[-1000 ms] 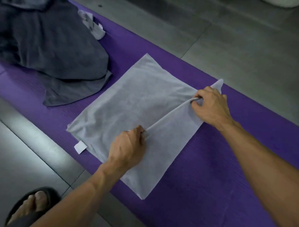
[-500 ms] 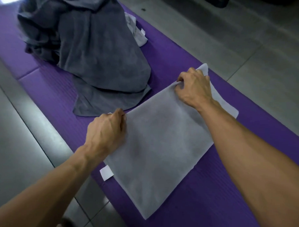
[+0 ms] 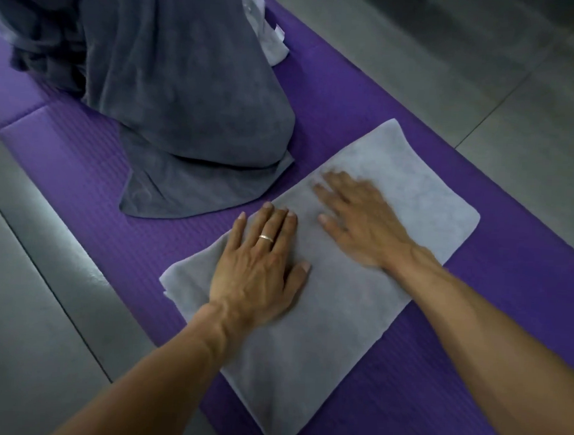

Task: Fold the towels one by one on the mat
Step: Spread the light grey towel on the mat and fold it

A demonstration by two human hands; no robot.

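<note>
A light grey towel lies folded flat as a rectangle on the purple mat. My left hand rests palm down on its left part, fingers straight, a ring on one finger. My right hand presses flat on the towel's middle, fingers spread and slightly blurred. Neither hand grips the cloth.
A heap of dark grey towels sits on the mat at the upper left, its lowest edge close to the folded towel. A small white cloth pokes out behind the heap. Grey floor tiles surround the mat.
Both hands carried the towel's near edge over to the far side, completing a fold, then let go. They now lie flat on the towel.
</note>
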